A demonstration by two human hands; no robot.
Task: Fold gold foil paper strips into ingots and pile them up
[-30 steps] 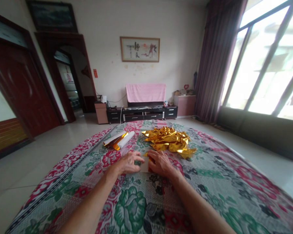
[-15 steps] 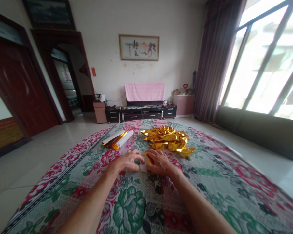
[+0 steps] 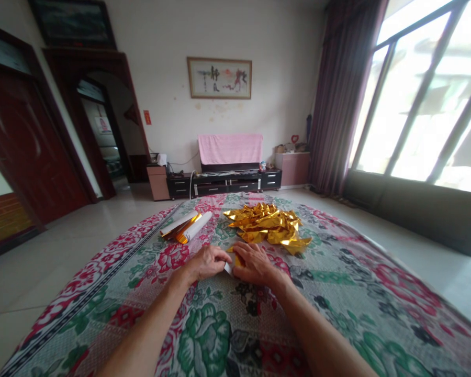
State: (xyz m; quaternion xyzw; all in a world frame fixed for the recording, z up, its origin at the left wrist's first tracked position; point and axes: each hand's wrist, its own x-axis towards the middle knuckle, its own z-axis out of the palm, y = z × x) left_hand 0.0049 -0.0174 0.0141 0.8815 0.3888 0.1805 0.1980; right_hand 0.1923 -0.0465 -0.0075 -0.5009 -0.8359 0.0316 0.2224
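Observation:
A small piece of gold foil paper (image 3: 230, 266), its pale back side showing, lies on the patterned cloth between my two hands. My left hand (image 3: 208, 263) pinches the paper's near-left edge between thumb and fingers, lifting and bending it. From the right, my right hand (image 3: 254, 263) lies over the paper with bent fingers, holding it against the cloth and hiding much of it. Just beyond my right hand is a heap of folded gold foil pieces (image 3: 265, 222). Loosely rolled gold sheets with white backs (image 3: 196, 226) rest beyond my left hand.
A floral cloth (image 3: 206, 335) in red, green and grey covers the round table. Past its far edge stands a low black TV cabinet (image 3: 212, 187) with a pink cloth (image 3: 231, 148) draped above it. A window (image 3: 424, 104) and curtain (image 3: 325, 99) are on the right.
My left hand's fingers have closed from a spread pose onto the paper's edge, which is now raised and bent. My right hand stays on the paper. The view has shifted slightly.

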